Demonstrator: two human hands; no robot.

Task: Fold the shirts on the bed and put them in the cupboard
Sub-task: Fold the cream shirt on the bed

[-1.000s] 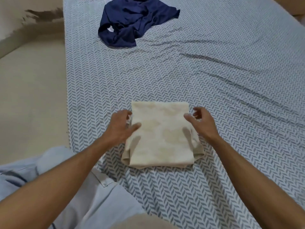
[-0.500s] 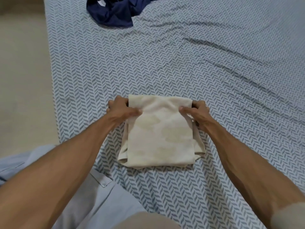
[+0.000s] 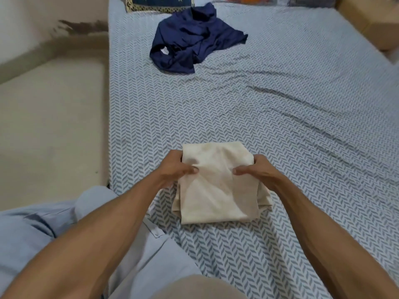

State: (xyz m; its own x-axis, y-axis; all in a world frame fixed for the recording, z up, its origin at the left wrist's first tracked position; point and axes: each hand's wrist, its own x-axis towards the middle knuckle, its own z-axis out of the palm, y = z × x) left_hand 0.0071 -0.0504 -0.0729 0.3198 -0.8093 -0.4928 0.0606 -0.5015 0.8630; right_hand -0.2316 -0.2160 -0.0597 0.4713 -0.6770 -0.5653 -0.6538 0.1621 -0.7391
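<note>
Rumpled grey-and-white herringbone cotton bedsheet stretched under everything; far up it a crumpled navy shirt lay heaped. Nearer me sat the folded cream shirt, my left hand and right hand pinching its sides.

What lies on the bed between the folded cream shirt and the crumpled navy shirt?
Nothing but bare sheet: in the head view, only the wrinkled chevron bedsheet stretches between the cream shirt and the navy shirt.
</note>
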